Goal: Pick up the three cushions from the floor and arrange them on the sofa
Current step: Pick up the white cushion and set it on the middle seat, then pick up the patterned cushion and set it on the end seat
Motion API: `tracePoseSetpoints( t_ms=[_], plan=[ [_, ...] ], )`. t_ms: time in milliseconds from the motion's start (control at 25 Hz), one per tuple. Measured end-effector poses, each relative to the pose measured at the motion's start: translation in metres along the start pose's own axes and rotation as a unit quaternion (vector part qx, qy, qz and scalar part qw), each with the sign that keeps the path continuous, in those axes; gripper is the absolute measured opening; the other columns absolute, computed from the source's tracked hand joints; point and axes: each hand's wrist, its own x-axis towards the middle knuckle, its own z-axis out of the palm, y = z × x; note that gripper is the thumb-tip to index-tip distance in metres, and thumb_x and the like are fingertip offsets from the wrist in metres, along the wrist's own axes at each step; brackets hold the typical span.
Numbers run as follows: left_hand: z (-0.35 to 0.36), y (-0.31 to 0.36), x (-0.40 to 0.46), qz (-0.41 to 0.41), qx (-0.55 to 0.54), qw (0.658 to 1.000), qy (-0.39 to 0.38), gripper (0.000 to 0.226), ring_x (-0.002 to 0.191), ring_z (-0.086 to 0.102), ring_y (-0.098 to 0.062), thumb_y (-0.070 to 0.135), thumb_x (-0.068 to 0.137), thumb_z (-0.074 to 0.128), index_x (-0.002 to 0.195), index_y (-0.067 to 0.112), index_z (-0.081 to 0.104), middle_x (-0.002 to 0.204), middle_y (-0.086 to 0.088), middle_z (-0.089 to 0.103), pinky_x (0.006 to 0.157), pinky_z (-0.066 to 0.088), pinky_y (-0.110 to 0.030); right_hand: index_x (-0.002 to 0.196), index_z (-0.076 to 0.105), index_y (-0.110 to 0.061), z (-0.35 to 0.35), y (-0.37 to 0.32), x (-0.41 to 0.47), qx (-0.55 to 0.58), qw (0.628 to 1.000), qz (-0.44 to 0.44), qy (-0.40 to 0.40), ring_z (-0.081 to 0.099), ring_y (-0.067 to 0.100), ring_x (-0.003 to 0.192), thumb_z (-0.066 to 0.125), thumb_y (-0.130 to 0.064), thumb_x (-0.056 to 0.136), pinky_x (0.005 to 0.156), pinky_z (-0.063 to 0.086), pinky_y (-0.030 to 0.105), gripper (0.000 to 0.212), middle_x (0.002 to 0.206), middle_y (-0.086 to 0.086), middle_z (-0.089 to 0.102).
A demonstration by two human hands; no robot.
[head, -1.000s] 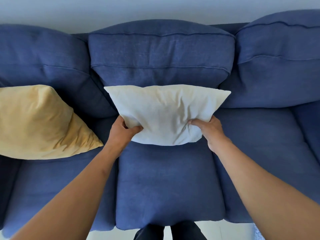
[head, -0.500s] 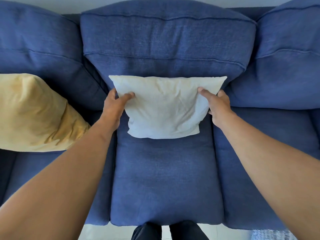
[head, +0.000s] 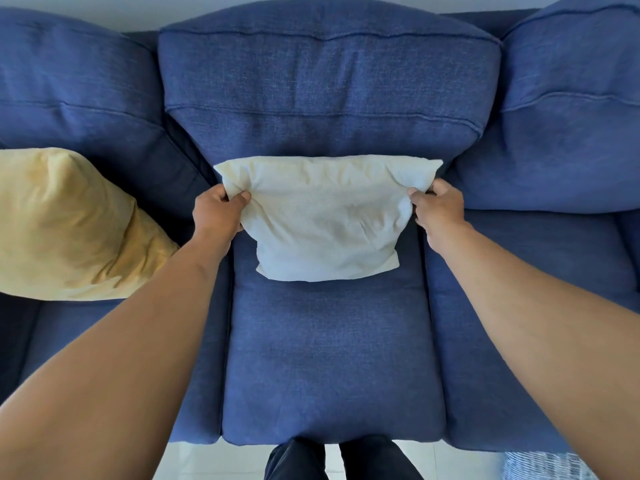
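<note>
A white cushion (head: pixel 327 216) leans against the middle backrest of the blue sofa (head: pixel 329 358), its lower edge on the middle seat. My left hand (head: pixel 216 211) pinches its upper left corner. My right hand (head: pixel 438 207) pinches its upper right corner. A yellow cushion (head: pixel 69 226) lies on the left seat against the left backrest, apart from both hands. A striped patch of fabric (head: pixel 547 465) shows on the floor at the bottom right, mostly cut off by the frame edge.
The right seat (head: pixel 526 265) of the sofa holds nothing. My legs (head: pixel 341 459) stand on the pale floor tight against the sofa's front edge. A light wall runs behind the backrests.
Both hands slid from the cushion's lower edge up its sides to the top corners. The white cushion was pushed back against the middle backrest, and my view moved closer.
</note>
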Motion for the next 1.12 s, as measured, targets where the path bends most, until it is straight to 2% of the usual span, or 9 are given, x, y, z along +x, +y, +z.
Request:
tracePoseSetpoints(
  t_ms=[120, 240, 320, 440, 560, 600, 720, 840, 1120],
  plan=[
    [0.003, 0.006, -0.002, 0.007, 0.052, 0.998, 0.045, 0.026, 0.105, 0.075, -0.028, 0.032, 0.094, 0.071, 0.114, 0.015, 0.072, 0.111, -0.008, 0.077, 0.092, 0.064, -0.047, 0.094, 0.070, -0.016, -0.003, -0.013, 0.002, -0.052, 0.999, 0.006, 0.004, 0.073, 0.027, 0.094, 0.070, -0.028, 0.094, 0.077, 0.059, 0.042, 0.012, 0.102, 0.004, 0.077],
    [0.004, 0.010, -0.026, 0.019, 0.093, 0.993, 0.075, 0.044, 0.102, 0.066, -0.018, 0.036, 0.095, 0.069, 0.133, 0.015, 0.061, 0.111, 0.005, 0.067, 0.084, 0.052, -0.033, 0.100, 0.071, -0.014, -0.010, -0.019, -0.018, -0.080, 0.997, 0.016, 0.000, 0.075, 0.031, 0.109, 0.071, -0.032, 0.095, 0.083, 0.060, 0.039, 0.018, 0.113, 0.011, 0.079],
    [0.005, 0.005, -0.047, 0.041, 0.142, 0.986, 0.082, 0.043, 0.103, 0.060, -0.016, 0.033, 0.100, 0.063, 0.138, 0.014, 0.058, 0.115, 0.005, 0.063, 0.084, 0.044, -0.031, 0.113, 0.072, -0.012, -0.014, -0.019, -0.041, -0.113, 0.994, -0.003, -0.005, 0.072, 0.030, 0.115, 0.069, -0.035, 0.096, 0.094, 0.060, 0.041, 0.028, 0.119, 0.010, 0.077],
    [0.008, -0.007, -0.081, 0.091, 0.200, 0.975, 0.034, 0.050, 0.120, 0.063, -0.021, 0.034, 0.103, 0.058, 0.149, 0.015, 0.052, 0.137, -0.003, 0.065, 0.099, 0.050, -0.037, 0.124, 0.067, -0.001, -0.020, -0.020, -0.088, -0.164, 0.985, -0.044, -0.016, 0.066, 0.034, 0.121, 0.059, -0.035, 0.104, 0.100, 0.054, 0.045, 0.040, 0.124, 0.017, 0.073],
    [0.017, -0.012, -0.111, 0.143, 0.257, 0.955, -0.042, 0.058, 0.140, 0.056, -0.027, 0.038, 0.105, 0.055, 0.158, 0.018, 0.043, 0.158, -0.006, 0.054, 0.116, 0.045, -0.045, 0.094, 0.060, -0.010, -0.029, -0.016, -0.128, -0.208, 0.976, -0.068, -0.014, 0.061, 0.036, 0.102, 0.051, -0.038, 0.107, 0.077, 0.049, 0.042, 0.033, 0.091, 0.010, 0.066],
    [0.021, -0.010, -0.122, 0.166, 0.281, 0.943, -0.067, 0.058, 0.147, 0.049, -0.026, 0.037, 0.106, 0.054, 0.160, 0.017, 0.041, 0.163, -0.004, 0.048, 0.119, 0.041, -0.044, 0.096, 0.059, -0.011, -0.033, -0.013, -0.141, -0.223, 0.972, -0.071, -0.015, 0.059, 0.035, 0.102, 0.049, -0.039, 0.108, 0.078, 0.047, 0.042, 0.032, 0.091, 0.006, 0.061],
    [0.028, -0.005, -0.146, 0.241, 0.346, 0.899, -0.121, 0.060, 0.157, 0.033, -0.024, 0.037, 0.109, 0.050, 0.163, 0.015, 0.036, 0.172, -0.004, 0.033, 0.125, 0.032, -0.044, 0.128, 0.059, -0.004, -0.042, -0.002, -0.169, -0.268, 0.958, -0.100, -0.014, 0.053, 0.035, 0.135, 0.047, -0.038, 0.109, 0.100, 0.046, 0.046, 0.041, 0.132, 0.013, 0.062],
    [0.039, 0.000, -0.166, 0.302, 0.395, 0.851, -0.169, 0.065, 0.161, 0.023, -0.026, 0.041, 0.109, 0.047, 0.165, 0.014, 0.030, 0.176, -0.008, 0.022, 0.127, 0.027, -0.046, 0.158, 0.037, -0.006, -0.064, 0.015, -0.201, -0.293, 0.951, -0.099, 0.017, 0.018, 0.029, 0.163, 0.045, -0.043, 0.110, 0.126, 0.028, 0.051, 0.061, 0.174, 0.013, 0.026],
    [0.088, 0.004, -0.248, 0.426, 0.422, 0.751, -0.275, 0.065, 0.163, 0.014, -0.029, 0.039, 0.109, 0.046, 0.166, 0.013, 0.028, 0.176, -0.013, 0.017, 0.129, 0.023, -0.047, 0.167, 0.018, -0.008, -0.150, 0.085, -0.276, -0.317, 0.940, -0.031, 0.121, 0.001, 0.026, 0.166, 0.040, -0.050, 0.110, 0.129, 0.020, 0.053, 0.074, 0.179, 0.011, 0.007]
  ],
)
